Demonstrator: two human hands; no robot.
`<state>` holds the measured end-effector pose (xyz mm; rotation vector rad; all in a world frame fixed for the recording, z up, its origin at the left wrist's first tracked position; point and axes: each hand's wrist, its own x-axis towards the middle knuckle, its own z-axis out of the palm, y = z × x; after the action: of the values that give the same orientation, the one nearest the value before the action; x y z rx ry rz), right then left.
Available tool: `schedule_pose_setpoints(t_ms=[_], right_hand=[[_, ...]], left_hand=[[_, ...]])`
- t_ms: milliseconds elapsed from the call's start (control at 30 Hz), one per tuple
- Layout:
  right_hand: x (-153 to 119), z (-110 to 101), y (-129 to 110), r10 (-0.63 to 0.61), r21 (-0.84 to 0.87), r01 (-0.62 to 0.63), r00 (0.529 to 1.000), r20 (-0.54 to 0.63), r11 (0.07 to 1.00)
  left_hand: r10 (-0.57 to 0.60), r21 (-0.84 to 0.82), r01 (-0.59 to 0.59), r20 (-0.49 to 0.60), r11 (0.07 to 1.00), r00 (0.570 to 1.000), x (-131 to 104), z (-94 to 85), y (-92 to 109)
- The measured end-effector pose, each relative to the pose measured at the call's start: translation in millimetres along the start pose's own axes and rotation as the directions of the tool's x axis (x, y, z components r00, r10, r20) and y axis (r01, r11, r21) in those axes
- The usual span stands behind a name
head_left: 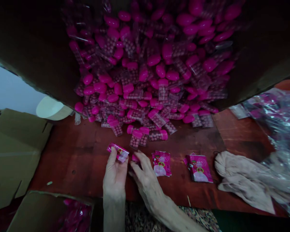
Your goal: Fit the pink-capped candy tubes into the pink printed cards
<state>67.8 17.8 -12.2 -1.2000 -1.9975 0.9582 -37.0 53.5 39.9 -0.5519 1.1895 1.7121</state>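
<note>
My left hand [115, 172] holds a pink printed packet [120, 153] between thumb and fingers, tilted above the red-brown table. Just to its right, my right hand [143, 172] has its fingers curled round a small container with a pink cap [134, 158]; most of it is hidden under the fingers. Beyond both hands lie clear containers of small pink balls with pink caps [135, 138], spilling from a large heap [159, 83]. Right of my right hand is a small pile of flat pink packets [161, 163], and farther right a thicker stack [200, 168].
A large cardboard box [33, 61] surrounds the heap. At the right lie a pale cloth [244, 177] and clear plastic bags [280, 129]. A white bowl [53, 109] stands at the left. An open carton [38, 209] with pink items is at the lower left.
</note>
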Motion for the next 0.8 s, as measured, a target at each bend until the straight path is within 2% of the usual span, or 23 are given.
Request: schedule_pose_setpoints(t_ms=[133, 233, 400, 467, 667, 800], right_hand=[[-3, 0, 0, 0.075, 0.02, -0.073, 0.992, -0.098, 0.997], [-3, -4, 1, 0.135, 0.107, -0.121, 0.981, -0.137, 0.987], [2, -16, 4, 0.303, 0.405, -0.269, 0.953, -0.022, 0.874], [5, -23, 2, 0.338, 0.457, -0.302, 0.941, 0.002, 0.837], [10, -35, -11, 0.382, 0.594, -0.309, 0.924, 0.003, 0.743], [8, -32, -11, 0.372, 0.589, -0.277, 0.927, -0.044, 0.759]], left_hand=[[0.011, -0.016, -0.011, 0.007, 1.0, 1.0, -2, 2.8, 0], [0.017, -0.022, -0.017, 0.006, 1.0, 1.0, -3, 5.6, 0], [0.014, -0.02, -0.014, 0.002, 1.0, 1.0, -3, 7.1, -2], [0.019, -0.017, -0.019, 0.001, 1.0, 1.0, -2, 6.4, -2], [0.007, 0.048, -0.01, 0.045, 0.999, 0.999, -5, 3.7, -11], [-0.012, 0.104, 0.004, 0.078, 0.995, 0.997, -8, 2.2, -18]])
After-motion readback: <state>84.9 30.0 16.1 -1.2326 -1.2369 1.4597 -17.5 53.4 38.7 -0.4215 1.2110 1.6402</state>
